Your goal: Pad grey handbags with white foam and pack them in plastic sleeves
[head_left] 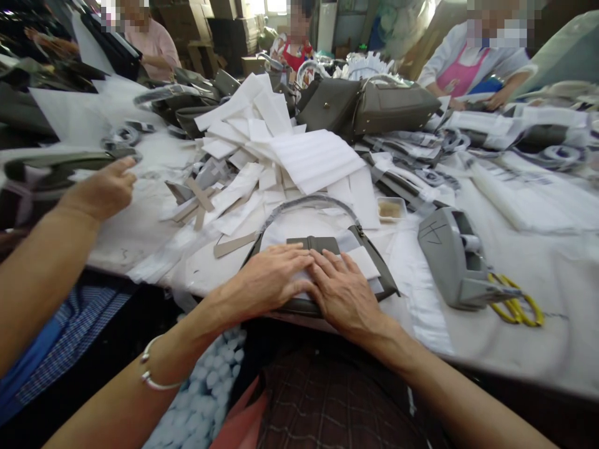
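A gray handbag [314, 244] lies flat at the near edge of the table [547, 268], directly in front of the person, with its wrapped handle [306, 202] arching away from them. A white sheet [364, 259] is spread over the bag's front, and whether anything is inside the bag cannot be told. The left hand [269, 279] and the right hand [344, 294] rest side by side on this sheet, palms down with fingers stretched out flat, and grip nothing. Just beyond the bag to the right, a small tray [392, 209] holds something brownish that is too small to make out. Farther right stand a gray tape dispenser [447, 255] and yellow scissors [517, 305], which touch it. A loose pile of white sheets [281, 140] crowds the space behind the handle, with 2 more gray bags [374, 106] beyond it. At the left, a co-worker's hand [105, 188] hovers over the table.
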Available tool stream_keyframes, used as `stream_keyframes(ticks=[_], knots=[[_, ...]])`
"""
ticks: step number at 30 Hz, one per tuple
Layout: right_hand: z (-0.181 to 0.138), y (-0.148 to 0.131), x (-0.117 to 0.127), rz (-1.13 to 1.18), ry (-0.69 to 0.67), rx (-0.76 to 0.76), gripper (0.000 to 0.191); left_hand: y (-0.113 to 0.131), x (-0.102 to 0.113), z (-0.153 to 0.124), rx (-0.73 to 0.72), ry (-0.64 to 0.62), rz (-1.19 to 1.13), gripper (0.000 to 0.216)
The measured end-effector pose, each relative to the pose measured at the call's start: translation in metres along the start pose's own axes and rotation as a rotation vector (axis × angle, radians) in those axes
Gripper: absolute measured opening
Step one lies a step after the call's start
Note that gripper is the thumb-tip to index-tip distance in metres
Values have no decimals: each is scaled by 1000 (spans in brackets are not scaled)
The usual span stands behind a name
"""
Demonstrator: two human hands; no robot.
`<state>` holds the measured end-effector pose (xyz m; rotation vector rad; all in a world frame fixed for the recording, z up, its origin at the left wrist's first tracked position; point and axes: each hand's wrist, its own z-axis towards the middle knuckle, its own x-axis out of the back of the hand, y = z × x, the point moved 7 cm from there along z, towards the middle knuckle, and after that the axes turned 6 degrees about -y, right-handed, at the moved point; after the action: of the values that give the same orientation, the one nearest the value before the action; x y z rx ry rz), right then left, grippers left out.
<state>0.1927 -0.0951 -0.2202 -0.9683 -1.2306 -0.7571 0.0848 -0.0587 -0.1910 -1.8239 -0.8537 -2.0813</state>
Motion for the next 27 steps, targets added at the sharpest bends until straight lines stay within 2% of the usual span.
stream_keyframes(ticks=[3, 5, 8, 10, 13, 16, 19, 21, 24, 27], knots=[[1, 6, 4, 49, -31, 26, 46, 12, -16, -9, 7, -93, -9, 91], [2, 9, 10, 79, -77, 93, 55, 10, -25, -13, 78, -97, 53, 93], [2, 13, 19, 95, -152, 215, 89, 6, -31, -14, 136, -104, 95, 82], [4, 19, 24, 67, -184, 234, 101, 6, -31, -12, 162, -120, 96, 83], [6, 22, 29, 16, -190, 242, 95, 10, -29, -7, 214, -120, 120, 84], [6, 20, 30, -30, -192, 291, 84, 15, -31, -4, 246, -77, 183, 71], [6, 21, 23, -80, -165, 308, 59, 15, -44, -5, 242, -18, 258, 57], [4, 24, 13, -108, -89, 301, 49, 13, -55, -7, 234, 46, 310, 54], [-4, 30, -7, -107, 41, 287, 49, 10, -68, -12, 216, 167, 362, 54], [-12, 37, -23, -82, 100, 269, 51, 11, -73, -18, 161, 238, 375, 55]])
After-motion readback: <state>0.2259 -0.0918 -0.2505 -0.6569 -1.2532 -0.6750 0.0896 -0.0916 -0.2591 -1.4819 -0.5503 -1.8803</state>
